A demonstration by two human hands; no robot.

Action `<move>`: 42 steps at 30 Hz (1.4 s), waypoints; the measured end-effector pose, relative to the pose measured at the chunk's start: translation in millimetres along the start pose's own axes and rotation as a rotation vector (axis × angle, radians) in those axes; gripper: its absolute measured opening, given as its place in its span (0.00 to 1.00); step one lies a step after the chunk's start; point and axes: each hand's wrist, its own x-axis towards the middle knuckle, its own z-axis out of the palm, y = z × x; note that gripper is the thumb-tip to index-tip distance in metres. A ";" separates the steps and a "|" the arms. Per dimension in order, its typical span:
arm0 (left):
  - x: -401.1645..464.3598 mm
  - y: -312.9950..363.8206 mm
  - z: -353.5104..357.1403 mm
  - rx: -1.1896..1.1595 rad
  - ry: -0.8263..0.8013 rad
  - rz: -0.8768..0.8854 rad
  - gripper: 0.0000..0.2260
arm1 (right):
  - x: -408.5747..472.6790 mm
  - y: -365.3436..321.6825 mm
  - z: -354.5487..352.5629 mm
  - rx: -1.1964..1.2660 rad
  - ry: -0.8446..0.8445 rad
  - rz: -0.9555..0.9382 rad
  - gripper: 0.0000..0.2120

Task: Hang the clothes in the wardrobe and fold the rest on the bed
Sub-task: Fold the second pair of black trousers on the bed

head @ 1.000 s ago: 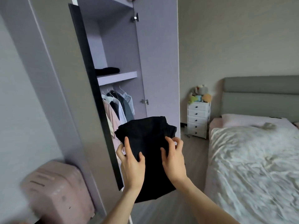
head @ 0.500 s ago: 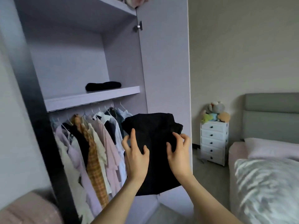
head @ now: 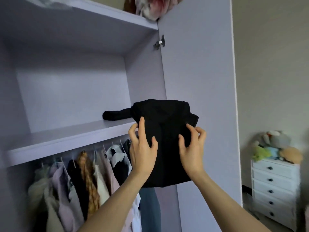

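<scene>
A folded black garment point(head: 166, 131) is raised in front of the open lilac wardrobe, level with its middle shelf point(head: 70, 136). My left hand point(head: 142, 148) grips the garment's left edge with the thumb on its front. On the right side my right hand point(head: 192, 148) pinches the cloth with curled fingers. Another folded black garment point(head: 115, 115) lies on that shelf, just left of the one I hold. Below the shelf several clothes on hangers point(head: 87, 178) fill the rail.
The wardrobe's right door point(head: 200, 72) stands open close behind the garment. A bundle of cloth point(head: 150, 7) sits on the top shelf. A white chest of drawers point(head: 275, 190) with soft toys point(head: 275, 146) stands at the right wall.
I have stepped closer to the wardrobe and both hands have lifted the black garment up to shelf height. The bed and the pink suitcase have left the view.
</scene>
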 end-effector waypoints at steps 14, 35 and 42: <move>169.9 -113.6 53.8 0.159 0.243 0.152 0.31 | 148.2 32.6 188.2 0.231 0.066 -0.248 0.19; 408.5 -375.2 167.4 0.127 0.236 -0.147 0.32 | 325.5 126.0 528.8 0.324 -0.306 -0.151 0.19; 435.3 -463.8 230.1 0.154 0.051 -0.527 0.24 | 362.7 191.1 618.9 0.056 -0.706 -0.009 0.18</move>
